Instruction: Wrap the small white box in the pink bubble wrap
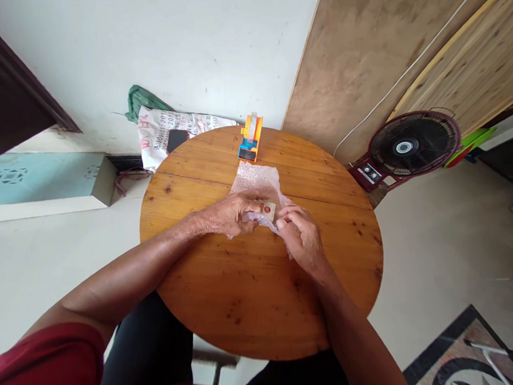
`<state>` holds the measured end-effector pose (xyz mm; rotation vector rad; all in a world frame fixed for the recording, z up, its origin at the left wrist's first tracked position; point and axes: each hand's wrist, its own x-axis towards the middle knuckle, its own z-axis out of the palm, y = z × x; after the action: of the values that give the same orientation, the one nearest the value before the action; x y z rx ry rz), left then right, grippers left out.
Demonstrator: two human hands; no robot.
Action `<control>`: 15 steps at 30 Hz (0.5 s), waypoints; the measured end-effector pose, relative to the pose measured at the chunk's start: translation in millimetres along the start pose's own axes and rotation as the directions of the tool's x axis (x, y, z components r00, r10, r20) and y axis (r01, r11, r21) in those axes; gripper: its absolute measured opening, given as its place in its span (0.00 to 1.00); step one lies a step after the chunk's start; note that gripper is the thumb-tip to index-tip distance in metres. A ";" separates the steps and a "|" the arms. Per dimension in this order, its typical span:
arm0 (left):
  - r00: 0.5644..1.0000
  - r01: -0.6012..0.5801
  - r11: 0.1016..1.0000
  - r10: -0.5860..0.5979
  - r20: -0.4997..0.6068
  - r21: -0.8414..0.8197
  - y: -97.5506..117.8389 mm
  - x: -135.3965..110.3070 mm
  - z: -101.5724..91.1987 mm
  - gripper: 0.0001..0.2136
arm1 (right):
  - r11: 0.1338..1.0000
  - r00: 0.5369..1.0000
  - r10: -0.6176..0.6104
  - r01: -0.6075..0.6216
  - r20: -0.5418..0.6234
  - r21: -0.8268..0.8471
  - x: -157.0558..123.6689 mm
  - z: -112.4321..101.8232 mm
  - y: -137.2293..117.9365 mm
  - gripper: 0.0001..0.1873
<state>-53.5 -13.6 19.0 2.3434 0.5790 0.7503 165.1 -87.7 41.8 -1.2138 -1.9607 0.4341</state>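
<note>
A sheet of bubble wrap lies on the round wooden table, its near edge lifted and folded up. On it sits a small pale box with a reddish round mark, partly covered by my fingers and the wrap. My left hand closes round the box's left side and the wrap's near edge, fingers above and thumb below. At the right, my right hand pinches the wrap's right edge between thumb and fingers, close beside the box.
An orange and blue tape dispenser stands at the table's far edge, beyond the wrap. A printed white sack leans behind the table at left, with a green bag. At right is a dark red fan.
</note>
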 end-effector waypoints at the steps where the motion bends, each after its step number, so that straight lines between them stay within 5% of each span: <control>1: 1.000 0.015 1.000 -0.015 -0.005 -0.015 0.1 0.1 0.2 0.11 | 1.000 1.000 0.006 -0.007 -0.006 -0.015 0.0 -0.4 1.9 0.11; 11: 0.988 0.147 0.982 -0.152 -0.033 -0.115 4.2 2.3 1.1 0.09 | 0.996 0.986 0.081 -0.085 0.144 0.022 -0.9 0.2 7.3 0.23; 15: 0.982 0.177 0.974 -0.186 -0.046 -0.143 5.2 2.6 1.4 0.09 | 0.970 0.951 0.155 -0.198 0.269 0.141 -1.1 -2.8 -0.6 0.36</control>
<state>-49.5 -16.5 22.4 2.1140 0.7324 0.7527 167.1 -89.3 43.5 -1.2810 -1.9879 0.8694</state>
